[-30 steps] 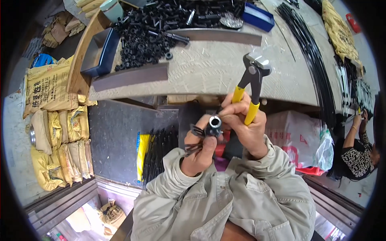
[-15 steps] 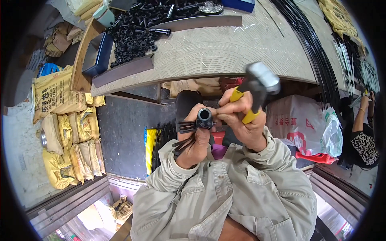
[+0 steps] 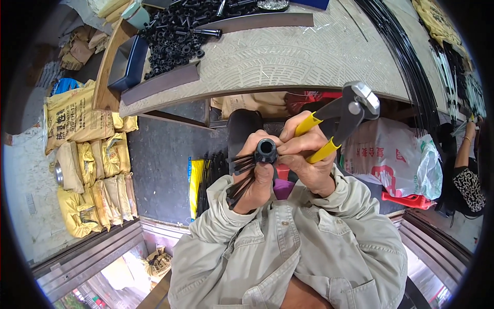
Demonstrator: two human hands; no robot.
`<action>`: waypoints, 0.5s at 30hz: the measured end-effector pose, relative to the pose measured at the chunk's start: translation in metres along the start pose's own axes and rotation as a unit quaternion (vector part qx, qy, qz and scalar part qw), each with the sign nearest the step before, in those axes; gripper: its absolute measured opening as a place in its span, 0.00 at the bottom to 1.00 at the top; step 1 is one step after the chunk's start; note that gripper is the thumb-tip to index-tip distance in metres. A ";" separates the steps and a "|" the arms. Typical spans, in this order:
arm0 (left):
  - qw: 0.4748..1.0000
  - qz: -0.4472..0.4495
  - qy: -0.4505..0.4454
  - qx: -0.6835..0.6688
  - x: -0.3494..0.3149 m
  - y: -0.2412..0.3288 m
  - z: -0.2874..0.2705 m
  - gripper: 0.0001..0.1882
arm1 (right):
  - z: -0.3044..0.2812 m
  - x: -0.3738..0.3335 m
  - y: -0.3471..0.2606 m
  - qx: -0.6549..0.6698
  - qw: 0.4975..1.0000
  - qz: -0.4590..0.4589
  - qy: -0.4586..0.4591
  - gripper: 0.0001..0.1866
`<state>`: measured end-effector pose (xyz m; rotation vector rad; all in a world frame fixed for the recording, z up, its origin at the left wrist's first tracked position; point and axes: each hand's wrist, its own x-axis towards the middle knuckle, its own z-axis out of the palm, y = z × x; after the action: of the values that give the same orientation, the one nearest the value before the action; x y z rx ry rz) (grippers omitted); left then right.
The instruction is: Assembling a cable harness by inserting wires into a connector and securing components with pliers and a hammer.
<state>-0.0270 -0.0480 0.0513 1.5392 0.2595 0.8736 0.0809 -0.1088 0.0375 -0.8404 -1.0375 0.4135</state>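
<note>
Before my chest, my left hand (image 3: pixel 257 183) is closed round a black hollow round fitting (image 3: pixel 266 149), its open end facing up. Several thin black rods (image 3: pixel 242 180) stick out to the left from between the fitting and the fingers. My right hand (image 3: pixel 311 157) has a pair of end-cutting pliers (image 3: pixel 343 114) with yellow grips, carried in the palm with the metal jaws pointing up and right. Its thumb and forefinger meet at the right side of the fitting. Whether they pinch something small there is too hidden to tell.
Ahead lies a workbench (image 3: pixel 288 67) with a heap of black plastic parts (image 3: pixel 172 41), a blue box (image 3: pixel 127 63) and long black rods (image 3: pixel 406 56). Paper sacks (image 3: pixel 77 116) stand left. A white plastic bag (image 3: pixel 368 154) sits right, near another person's arm (image 3: pixel 465 144).
The pliers have turned in my right hand; their jaws now show apart from the handles, farther right. The right fingers have come closer against the fitting. My left hand keeps its grip.
</note>
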 end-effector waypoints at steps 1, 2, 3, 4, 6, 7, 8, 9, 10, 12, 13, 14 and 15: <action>1.000 0.003 0.004 -0.006 0.000 0.000 -0.001 0.25 | 0.001 0.001 0.000 -0.006 1.000 0.001 -0.003 0.07; 1.000 0.006 0.007 -0.012 -0.001 0.000 -0.001 0.25 | 0.001 0.001 0.000 -0.013 1.000 0.002 -0.006 0.06; 1.000 0.006 0.008 -0.012 -0.001 0.000 -0.002 0.25 | 0.002 0.001 0.000 -0.013 1.000 0.003 -0.008 0.06; 1.000 0.006 0.010 -0.016 -0.002 0.000 -0.003 0.25 | 0.002 0.001 -0.001 -0.011 1.000 -0.007 -0.011 0.07; 1.000 0.005 0.012 -0.020 -0.003 0.000 -0.005 0.25 | 0.004 0.001 -0.002 -0.009 1.000 -0.016 -0.015 0.08; 1.000 0.012 0.017 -0.014 -0.003 0.000 -0.006 0.25 | 0.005 0.001 -0.003 -0.016 1.000 -0.008 -0.017 0.08; 1.000 0.018 0.022 -0.008 -0.003 0.000 -0.006 0.25 | 0.006 0.001 -0.004 -0.023 1.000 -0.001 -0.018 0.08; 1.000 0.018 0.023 -0.008 -0.003 0.000 -0.008 0.25 | 0.005 0.001 -0.004 -0.022 1.000 0.000 -0.019 0.08; 1.000 0.023 0.011 0.010 -0.004 0.001 -0.010 0.24 | 0.005 0.001 -0.003 -0.028 0.999 0.011 -0.026 0.07; 0.999 0.027 0.001 0.029 -0.005 0.001 -0.012 0.24 | 0.008 -0.001 -0.002 -0.031 0.999 0.022 -0.035 0.07; 0.999 0.021 0.011 0.043 -0.006 0.001 -0.013 0.24 | 0.012 -0.001 -0.001 -0.009 0.999 0.039 -0.016 0.07; 0.998 0.015 0.021 0.056 -0.007 0.000 -0.014 0.23 | 0.015 -0.002 -0.001 0.013 0.998 0.056 0.003 0.07; 0.999 0.013 0.012 0.051 -0.009 -0.001 -0.019 0.22 | 0.016 -0.002 0.000 0.015 0.998 0.057 0.002 0.07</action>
<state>-0.0447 -0.0393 0.0452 1.6296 0.3059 0.9106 0.0657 -0.1035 0.0404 -0.8748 -0.9803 0.5227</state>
